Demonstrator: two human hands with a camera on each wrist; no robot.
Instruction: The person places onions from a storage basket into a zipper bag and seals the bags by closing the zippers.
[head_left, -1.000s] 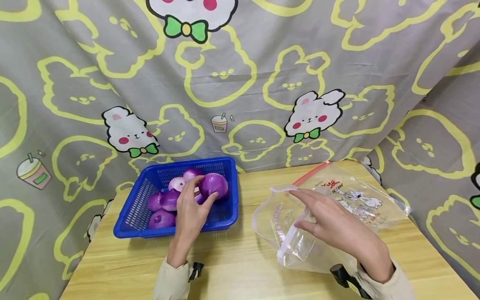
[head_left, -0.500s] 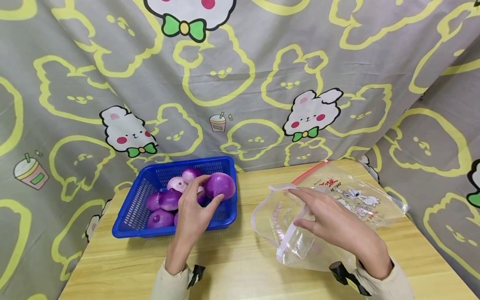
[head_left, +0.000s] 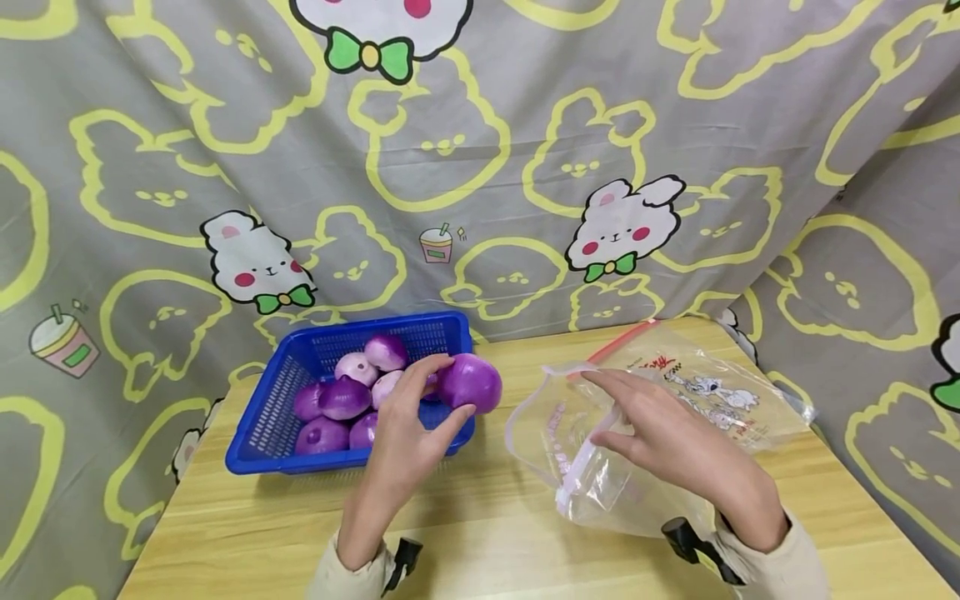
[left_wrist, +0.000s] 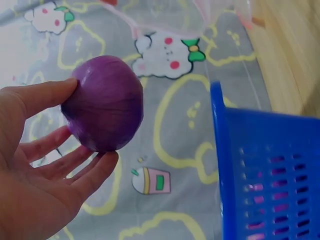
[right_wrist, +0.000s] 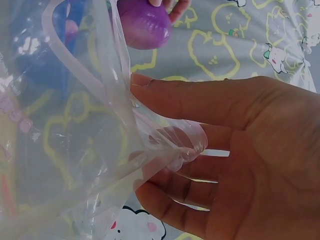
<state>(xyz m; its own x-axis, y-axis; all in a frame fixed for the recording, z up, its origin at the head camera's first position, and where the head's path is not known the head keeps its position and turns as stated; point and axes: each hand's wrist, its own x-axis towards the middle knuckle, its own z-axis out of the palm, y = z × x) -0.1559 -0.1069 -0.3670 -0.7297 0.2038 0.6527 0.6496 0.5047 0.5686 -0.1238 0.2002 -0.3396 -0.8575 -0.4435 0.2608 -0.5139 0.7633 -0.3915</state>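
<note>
My left hand (head_left: 408, 442) grips a peeled purple onion (head_left: 471, 383) by its sides, thumb against fingers, above the right rim of the blue basket (head_left: 264, 400). In the left wrist view this onion (left_wrist: 105, 105) hangs apart from the basket. Several more onions (head_left: 345, 397) lie inside it, partly hidden by that hand. At the right, my right hand (head_left: 671, 433) pinches the edge of a clear zip bag (head_left: 630, 504), whose pale pink mouth stands open toward the left. The right wrist view shows a fold of the bag (right_wrist: 75, 125) between thumb and fingers.
Behind the right hand lies another clear bag (head_left: 723, 392) with a red zip and printed cartoon figures, flat on the wooden table (head_left: 480, 533). A grey patterned cloth (head_left: 480, 183) hangs along the table's back and sides.
The left hand has carried the onion rightward, from over the basket to past its right rim, closer to the bag's mouth. The right hand and bag have barely moved.
</note>
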